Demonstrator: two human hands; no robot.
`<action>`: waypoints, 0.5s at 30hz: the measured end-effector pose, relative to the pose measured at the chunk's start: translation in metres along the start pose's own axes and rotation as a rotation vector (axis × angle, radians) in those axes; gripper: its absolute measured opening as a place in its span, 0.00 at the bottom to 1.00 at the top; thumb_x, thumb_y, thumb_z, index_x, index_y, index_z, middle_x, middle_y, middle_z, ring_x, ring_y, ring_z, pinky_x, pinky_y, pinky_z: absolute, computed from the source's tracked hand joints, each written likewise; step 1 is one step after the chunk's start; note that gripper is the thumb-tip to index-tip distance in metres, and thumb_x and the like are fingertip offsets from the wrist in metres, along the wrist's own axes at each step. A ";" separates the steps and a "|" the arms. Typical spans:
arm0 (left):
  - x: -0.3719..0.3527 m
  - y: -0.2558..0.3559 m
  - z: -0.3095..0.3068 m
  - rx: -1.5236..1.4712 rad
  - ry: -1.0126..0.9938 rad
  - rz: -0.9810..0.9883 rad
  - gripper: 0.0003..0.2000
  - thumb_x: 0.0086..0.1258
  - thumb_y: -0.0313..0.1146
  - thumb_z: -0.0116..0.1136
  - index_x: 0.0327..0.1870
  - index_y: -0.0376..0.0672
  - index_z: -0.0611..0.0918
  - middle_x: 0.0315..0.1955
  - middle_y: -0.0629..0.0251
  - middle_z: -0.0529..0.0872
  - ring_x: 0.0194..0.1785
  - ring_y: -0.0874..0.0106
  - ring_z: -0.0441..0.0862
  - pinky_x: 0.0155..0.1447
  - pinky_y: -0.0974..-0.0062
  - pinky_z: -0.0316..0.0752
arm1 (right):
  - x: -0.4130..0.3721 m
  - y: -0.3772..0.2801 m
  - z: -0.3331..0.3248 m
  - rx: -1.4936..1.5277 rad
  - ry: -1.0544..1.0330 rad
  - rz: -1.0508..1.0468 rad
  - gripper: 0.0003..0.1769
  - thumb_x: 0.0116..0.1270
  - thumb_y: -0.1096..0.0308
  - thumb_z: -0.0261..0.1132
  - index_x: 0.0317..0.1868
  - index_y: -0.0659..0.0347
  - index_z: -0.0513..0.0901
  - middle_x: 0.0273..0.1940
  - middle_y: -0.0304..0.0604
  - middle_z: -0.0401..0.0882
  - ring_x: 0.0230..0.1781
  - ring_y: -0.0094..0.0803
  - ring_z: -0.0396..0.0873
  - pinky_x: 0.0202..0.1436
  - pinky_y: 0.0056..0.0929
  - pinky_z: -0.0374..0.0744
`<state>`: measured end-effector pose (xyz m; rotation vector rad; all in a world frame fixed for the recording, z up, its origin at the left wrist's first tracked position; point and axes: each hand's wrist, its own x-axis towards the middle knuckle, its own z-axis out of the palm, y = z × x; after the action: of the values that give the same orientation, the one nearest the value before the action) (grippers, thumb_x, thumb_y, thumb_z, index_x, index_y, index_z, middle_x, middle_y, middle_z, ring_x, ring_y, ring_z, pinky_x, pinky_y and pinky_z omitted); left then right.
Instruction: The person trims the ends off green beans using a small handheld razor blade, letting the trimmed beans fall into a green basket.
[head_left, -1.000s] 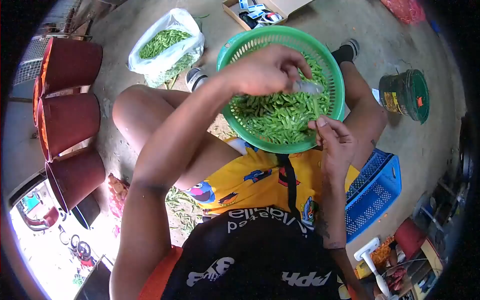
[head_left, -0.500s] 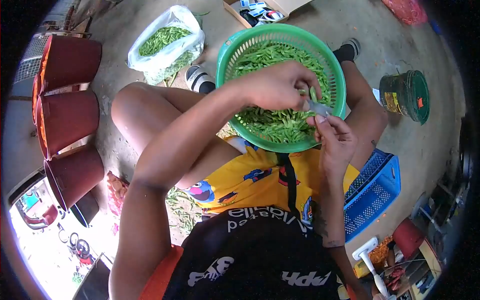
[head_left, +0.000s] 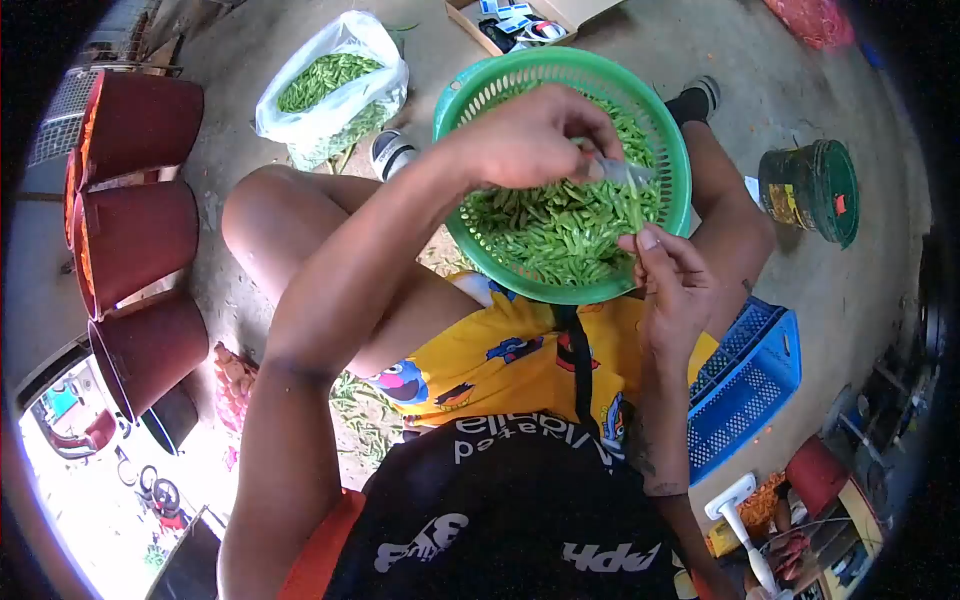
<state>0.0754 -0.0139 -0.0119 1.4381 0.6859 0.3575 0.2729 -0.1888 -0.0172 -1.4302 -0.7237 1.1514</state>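
My left hand (head_left: 535, 140) is closed on a small knife (head_left: 625, 172), its blade pointing right over the basket. Below and to the right, my right hand (head_left: 672, 270) pinches a slim green pod (head_left: 635, 212) between thumb and fingers, the pod standing upright close to the blade. Both hands are above a round green plastic basket (head_left: 682, 190) in my lap, which holds many green pods (head_left: 560, 235).
A white plastic bag (head_left: 392, 85) of green pods stands at the upper left. Dark red buckets (head_left: 140, 245) line the left side. A blue crate (head_left: 745, 400) and a dark lidded bucket (head_left: 820, 190) are at the right; an open cardboard box (head_left: 580, 12) lies beyond the basket.
My left hand has moved up and slightly left with the knife, away from my right hand. More of the pod now shows; my right hand has barely moved.
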 end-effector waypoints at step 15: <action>-0.002 0.007 0.014 0.068 -0.087 0.022 0.12 0.68 0.19 0.70 0.52 0.37 0.89 0.34 0.75 0.80 0.40 0.81 0.77 0.46 0.79 0.73 | 0.000 -0.004 -0.004 0.180 -0.133 0.290 0.11 0.79 0.67 0.71 0.50 0.69 0.90 0.36 0.47 0.92 0.25 0.17 0.73 0.28 0.19 0.69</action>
<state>0.0836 -0.0249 -0.0044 1.5175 0.6168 0.2893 0.2775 -0.1899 -0.0136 -1.3438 -0.4983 1.5085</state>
